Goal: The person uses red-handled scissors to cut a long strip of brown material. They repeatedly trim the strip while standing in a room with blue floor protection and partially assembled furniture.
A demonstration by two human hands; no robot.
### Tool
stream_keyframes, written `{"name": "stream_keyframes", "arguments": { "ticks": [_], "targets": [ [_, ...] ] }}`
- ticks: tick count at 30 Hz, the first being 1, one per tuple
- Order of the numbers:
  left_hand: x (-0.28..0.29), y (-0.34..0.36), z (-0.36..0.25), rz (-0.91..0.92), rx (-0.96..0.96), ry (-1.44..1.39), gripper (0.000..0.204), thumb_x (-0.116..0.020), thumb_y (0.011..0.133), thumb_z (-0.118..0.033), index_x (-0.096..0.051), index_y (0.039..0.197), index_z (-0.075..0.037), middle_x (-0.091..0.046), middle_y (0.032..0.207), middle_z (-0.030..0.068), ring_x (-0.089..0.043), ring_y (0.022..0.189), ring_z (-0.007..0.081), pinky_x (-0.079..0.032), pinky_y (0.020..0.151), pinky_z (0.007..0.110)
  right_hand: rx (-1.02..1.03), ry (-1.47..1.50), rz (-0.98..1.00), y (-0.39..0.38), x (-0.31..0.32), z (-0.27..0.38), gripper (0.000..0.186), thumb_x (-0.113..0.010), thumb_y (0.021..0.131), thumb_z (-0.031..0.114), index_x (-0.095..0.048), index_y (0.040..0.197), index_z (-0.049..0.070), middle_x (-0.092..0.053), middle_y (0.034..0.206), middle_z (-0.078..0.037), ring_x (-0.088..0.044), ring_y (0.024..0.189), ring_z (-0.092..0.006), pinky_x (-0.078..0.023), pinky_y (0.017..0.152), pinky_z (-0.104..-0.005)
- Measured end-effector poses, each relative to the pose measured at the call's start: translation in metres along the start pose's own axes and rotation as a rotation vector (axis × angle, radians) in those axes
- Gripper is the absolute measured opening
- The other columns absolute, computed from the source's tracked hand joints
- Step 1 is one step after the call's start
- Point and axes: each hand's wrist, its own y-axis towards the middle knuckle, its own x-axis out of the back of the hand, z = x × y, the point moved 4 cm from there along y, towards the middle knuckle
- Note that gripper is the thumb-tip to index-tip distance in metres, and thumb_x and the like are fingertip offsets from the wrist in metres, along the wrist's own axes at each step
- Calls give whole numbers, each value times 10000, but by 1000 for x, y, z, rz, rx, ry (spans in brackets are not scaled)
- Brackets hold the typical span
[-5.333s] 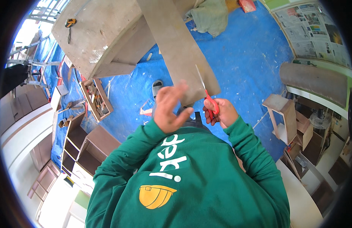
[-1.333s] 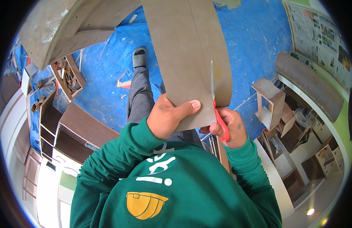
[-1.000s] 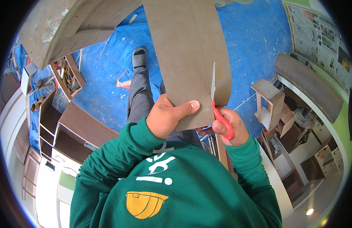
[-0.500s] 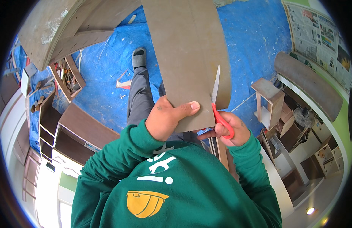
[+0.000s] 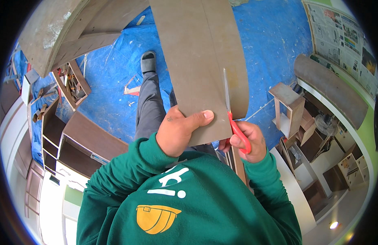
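A long grey-brown flexible sheet [image 5: 199, 49] runs away from me, with a faint lengthwise line and a cut at its near end. My left hand [image 5: 176, 130] is closed on the near end, thumb lying on top and fingers hidden beneath. My right hand [image 5: 250, 139] grips scissors [image 5: 238, 131] by their red handle; their silver blades lie along the cut, pointing away from me. The strip right of the cut [image 5: 239, 107] sits back behind the scissors. My left leg and grey slipper [image 5: 149, 62] show beside the sheet.
A curved plywood piece [image 5: 50, 36] is at upper left. A wooden box of tools [image 5: 87, 86] and brown cabinets [image 5: 91, 134] stand left. At right are wooden boxes [image 5: 289, 96], a fan [image 5: 325, 126] and a rolled brown panel [image 5: 332, 85]. Blue sheeting [image 5: 266, 32] covers the floor.
Since the oldest frame, my left hand took hold of the sheet, which came nearer. In the last half second the scissor blades tilted slightly left and my right hand shifted a little.
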Motion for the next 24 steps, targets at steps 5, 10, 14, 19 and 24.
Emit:
{"name": "stream_keyframes", "arguments": {
  "ticks": [5, 10, 14, 19, 24],
  "targets": [
    [-8, -2, -4, 49, 6, -102, 383, -615, 876, -146, -522, 1200, 35, -636, 1063, 150, -646, 920, 237, -525, 817, 363, 43, 69, 128, 6, 0, 4, 406, -721, 830, 269, -617, 1048, -58, -660, 835, -107, -653, 753, -187, -540, 710, -290],
    [-11, -4, -8, 61, -15, -103, 373, -612, 881, -149, -531, 1197, 32, -637, 1062, 141, -640, 923, 224, -519, 817, 353, 24, -34, 90, 1, 3, 2, 367, -704, 847, 233, -612, 1067, -45, -655, 848, -95, -642, 731, -176, -538, 671, -287],
    [-9, -3, -6, 26, -29, -19, 356, -601, 891, -140, -536, 1197, 30, -635, 1063, 127, -630, 931, 204, -512, 823, 340, 35, -7, -15, -4, -4, 1, 350, -714, 837, 216, -613, 1051, -41, -650, 825, -80, -635, 718, -158, -529, 636, -278],
    [-9, -3, -7, 53, -21, -5, 340, -588, 898, -125, -539, 1199, 25, -633, 1069, 117, -626, 934, 194, -509, 821, 331, 39, -13, 6, -3, -1, 3, 355, -726, 823, 194, -611, 1061, -43, -644, 826, -76, -618, 713, -139, -514, 636, -264],
    [-3, -2, -1, 21, -11, 33, 329, -582, 901, -114, -542, 1199, 19, -634, 1071, 113, -626, 933, 192, -509, 820, 328, 65, -9, 47, 2, -2, 5, 350, -722, 827, 161, -606, 1083, -48, -632, 817, -64, -590, 709, -125, -489, 656, -256]
  ]
}}
